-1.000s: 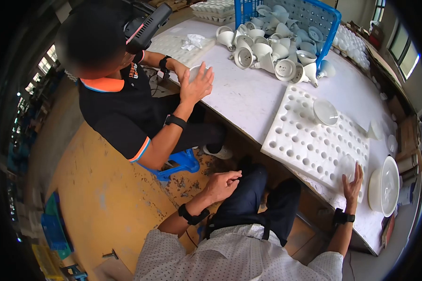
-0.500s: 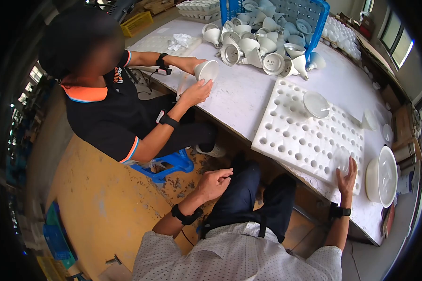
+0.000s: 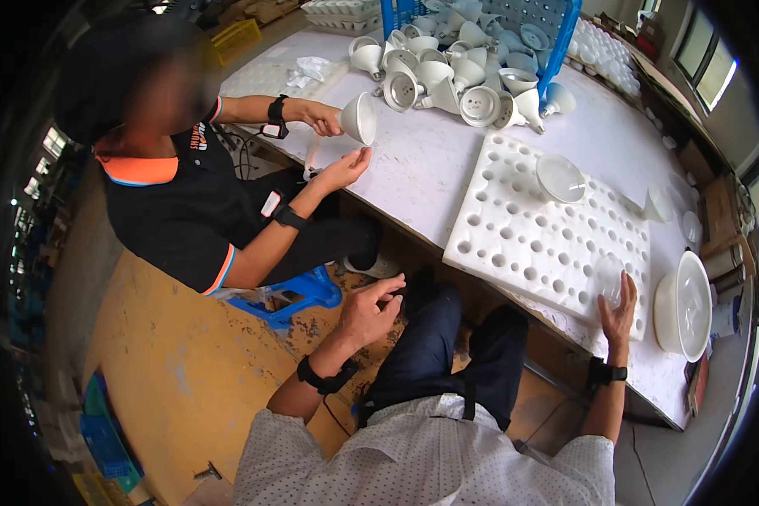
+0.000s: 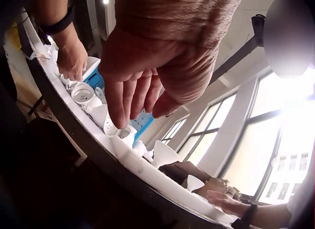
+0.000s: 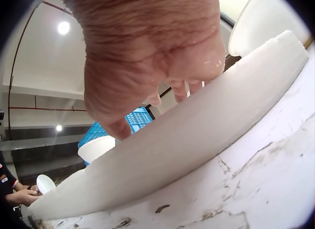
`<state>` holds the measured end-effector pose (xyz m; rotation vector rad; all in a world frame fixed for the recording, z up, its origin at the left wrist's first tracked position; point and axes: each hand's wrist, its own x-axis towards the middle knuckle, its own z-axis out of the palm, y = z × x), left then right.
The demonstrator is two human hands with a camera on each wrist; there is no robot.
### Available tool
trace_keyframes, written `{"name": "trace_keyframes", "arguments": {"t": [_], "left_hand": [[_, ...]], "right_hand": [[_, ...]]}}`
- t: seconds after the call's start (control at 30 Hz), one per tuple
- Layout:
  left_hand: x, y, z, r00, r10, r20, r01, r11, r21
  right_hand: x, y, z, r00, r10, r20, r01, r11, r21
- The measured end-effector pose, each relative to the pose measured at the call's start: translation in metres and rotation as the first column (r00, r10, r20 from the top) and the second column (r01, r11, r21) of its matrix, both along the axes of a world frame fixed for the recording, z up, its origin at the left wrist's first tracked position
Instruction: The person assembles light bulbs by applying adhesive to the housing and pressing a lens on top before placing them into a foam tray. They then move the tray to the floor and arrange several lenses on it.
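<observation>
My left hand [image 3: 369, 312] hovers over my lap with loosely bent fingers, holding nothing. In the left wrist view its fingers hang down in front of the table. At the near right end of the white foam board [image 3: 499, 228] rests my right hand [image 3: 618, 308], fingers extended. A translucent round cover [image 3: 605, 275] lies against its fingers and thumb on the board. Farther up the board sits a white lamp cup [image 3: 560, 179] with a clear face. In the right wrist view, the foam's edge [image 5: 162, 150] hides part of the fingers.
A person across on the left holds a white lamp cup [image 3: 359, 120]. Many lamp cups [image 3: 481, 105] spill from a blue basket [image 3: 572, 38] at the back. A white basin [image 3: 668, 308] with clear discs stands at the right, near the table's edge.
The other person's lamp cup has come up and tipped on its side, held by its narrow end. My left hand has lifted slightly; my right stays by the cover. The head view has shifted.
</observation>
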<state>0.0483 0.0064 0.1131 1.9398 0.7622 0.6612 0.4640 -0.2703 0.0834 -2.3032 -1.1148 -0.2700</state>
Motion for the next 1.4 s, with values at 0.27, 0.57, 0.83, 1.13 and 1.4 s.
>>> {"name": "trace_keyframes", "arguments": {"t": [0.27,0.57,0.83,1.13,1.4], "left_hand": [[0.015,0.033,0.021,0.99,0.035,0.139,-0.064,0.976,0.21],[0.022,0.015,0.002,0.999,-0.002,0.033,0.001,0.999,0.033],[0.022,0.016,0.001,1.0,-0.01,0.005,0.009,0.999,0.053],[0.022,0.031,0.02,0.996,0.035,0.084,-0.042,0.995,0.089],[0.021,0.02,0.007,1.0,0.021,0.001,-0.021,0.999,0.031]], "right_hand": [[-0.002,0.006,0.0,1.0,-0.015,-0.012,0.015,1.0,-0.007],[0.009,0.007,0.005,0.993,-0.115,-0.03,0.109,0.983,-0.148],[0.008,0.013,0.007,0.988,-0.139,-0.069,0.126,0.978,-0.167],[0.01,0.007,0.004,0.993,-0.104,-0.061,0.096,0.988,-0.121],[0.012,0.005,-0.003,0.997,-0.077,-0.005,0.076,0.993,-0.094]]}}
